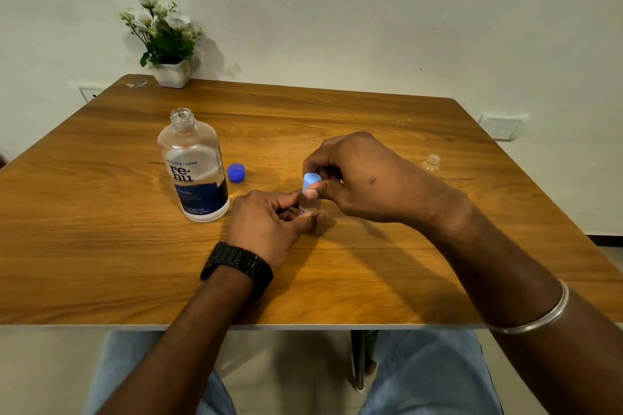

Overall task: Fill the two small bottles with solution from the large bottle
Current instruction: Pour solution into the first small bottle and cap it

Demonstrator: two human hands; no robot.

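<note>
Large bottle (194, 167) uncapped, blue cap (236, 173) beside — second small bottle (432, 163) far right.

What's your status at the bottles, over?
Left hand steadies small bottle; right hand grips its light blue cap. Large bottle uncapped. Second small bottle open, far right. Nothing obstructing.

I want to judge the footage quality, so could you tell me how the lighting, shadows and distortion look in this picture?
Head view: warm, even light with no harsh glare; soft shadows fall on the table under the right hand and behind the potted flowers; wide-angle bowing curves the table edges; the clear small bottle at far right is faint and soft.
</note>
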